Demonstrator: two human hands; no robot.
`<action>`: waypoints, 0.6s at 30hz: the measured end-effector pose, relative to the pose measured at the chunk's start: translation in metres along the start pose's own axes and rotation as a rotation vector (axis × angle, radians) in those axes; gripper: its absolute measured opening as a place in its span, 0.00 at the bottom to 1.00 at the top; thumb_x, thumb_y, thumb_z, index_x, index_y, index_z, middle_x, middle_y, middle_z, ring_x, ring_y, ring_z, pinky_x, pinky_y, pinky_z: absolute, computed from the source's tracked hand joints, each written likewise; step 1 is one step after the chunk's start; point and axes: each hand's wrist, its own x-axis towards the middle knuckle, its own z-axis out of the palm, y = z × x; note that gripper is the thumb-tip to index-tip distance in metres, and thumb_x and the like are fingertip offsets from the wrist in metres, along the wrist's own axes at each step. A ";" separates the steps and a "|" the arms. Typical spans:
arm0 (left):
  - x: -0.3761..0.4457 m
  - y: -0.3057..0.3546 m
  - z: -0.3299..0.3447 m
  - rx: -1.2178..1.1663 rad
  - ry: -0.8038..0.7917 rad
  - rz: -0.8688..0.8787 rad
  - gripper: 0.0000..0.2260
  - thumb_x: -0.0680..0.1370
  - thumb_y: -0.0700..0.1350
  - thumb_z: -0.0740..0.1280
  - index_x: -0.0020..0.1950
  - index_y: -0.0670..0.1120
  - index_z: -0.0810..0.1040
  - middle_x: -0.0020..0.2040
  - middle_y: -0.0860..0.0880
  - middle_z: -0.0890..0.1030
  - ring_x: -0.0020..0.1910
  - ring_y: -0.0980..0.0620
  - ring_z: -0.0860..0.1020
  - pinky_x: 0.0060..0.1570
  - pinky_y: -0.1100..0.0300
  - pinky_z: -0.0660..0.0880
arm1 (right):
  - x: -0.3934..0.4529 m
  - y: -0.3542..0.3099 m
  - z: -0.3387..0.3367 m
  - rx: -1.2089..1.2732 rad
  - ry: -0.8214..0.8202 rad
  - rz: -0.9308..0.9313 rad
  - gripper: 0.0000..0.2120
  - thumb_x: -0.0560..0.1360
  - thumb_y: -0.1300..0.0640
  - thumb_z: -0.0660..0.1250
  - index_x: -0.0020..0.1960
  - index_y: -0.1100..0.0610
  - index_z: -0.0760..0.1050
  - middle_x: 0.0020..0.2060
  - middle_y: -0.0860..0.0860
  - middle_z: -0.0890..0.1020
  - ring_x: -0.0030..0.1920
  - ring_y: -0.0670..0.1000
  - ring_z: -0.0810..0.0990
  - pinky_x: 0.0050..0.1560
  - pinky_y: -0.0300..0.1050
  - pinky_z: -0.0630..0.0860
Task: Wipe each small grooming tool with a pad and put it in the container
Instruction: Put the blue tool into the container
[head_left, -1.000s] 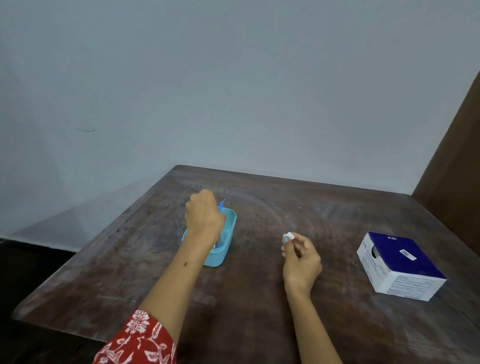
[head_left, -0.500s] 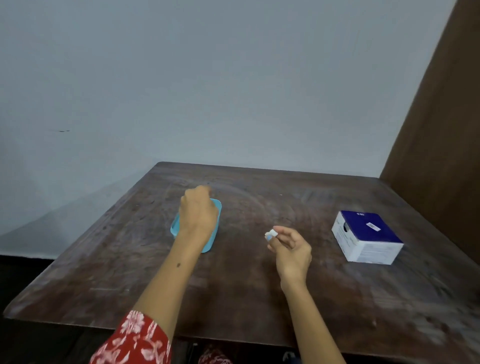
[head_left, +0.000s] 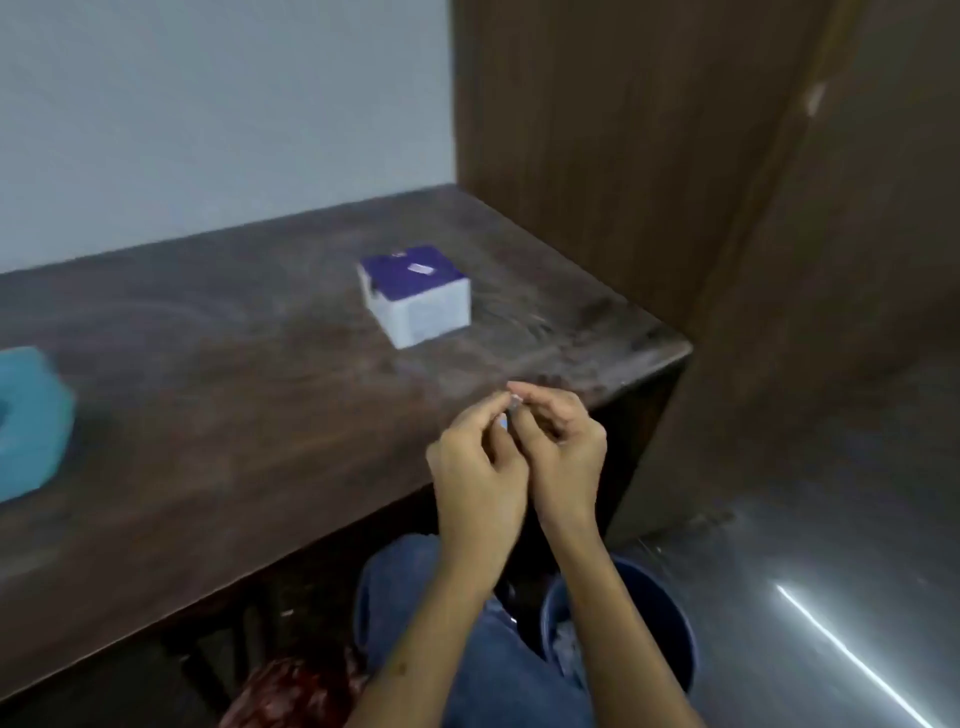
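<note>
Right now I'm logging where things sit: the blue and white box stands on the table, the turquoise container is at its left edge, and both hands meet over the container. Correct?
Not quite. In the head view both hands, left hand and right hand, meet near the table's right front corner, far from the turquoise container. The blue and white box does stand on the table.

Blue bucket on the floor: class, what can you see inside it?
Inside the blue bucket, only a pale, blurry patch shows near its left wall; what it is I cannot tell. The right forearm crosses over the opening and covers the rest.
</note>
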 end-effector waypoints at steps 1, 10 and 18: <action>-0.011 -0.002 0.022 -0.008 -0.066 -0.019 0.12 0.77 0.37 0.63 0.57 0.44 0.81 0.52 0.50 0.83 0.49 0.63 0.78 0.49 0.81 0.67 | -0.001 0.012 -0.021 -0.044 0.059 0.005 0.11 0.73 0.67 0.68 0.48 0.54 0.82 0.46 0.52 0.83 0.46 0.47 0.82 0.48 0.41 0.79; -0.073 -0.070 0.160 0.204 -0.715 -0.513 0.14 0.81 0.43 0.55 0.51 0.37 0.78 0.49 0.40 0.81 0.51 0.44 0.79 0.41 0.61 0.71 | -0.029 0.151 -0.142 -0.541 0.325 0.391 0.07 0.71 0.65 0.68 0.39 0.54 0.81 0.32 0.46 0.82 0.34 0.43 0.80 0.34 0.33 0.75; -0.096 -0.120 0.183 0.429 -0.835 -0.649 0.16 0.82 0.43 0.54 0.52 0.34 0.77 0.53 0.37 0.80 0.53 0.41 0.77 0.41 0.58 0.66 | -0.062 0.232 -0.166 -0.999 0.072 0.664 0.07 0.75 0.62 0.61 0.43 0.58 0.78 0.44 0.53 0.80 0.40 0.52 0.77 0.40 0.51 0.76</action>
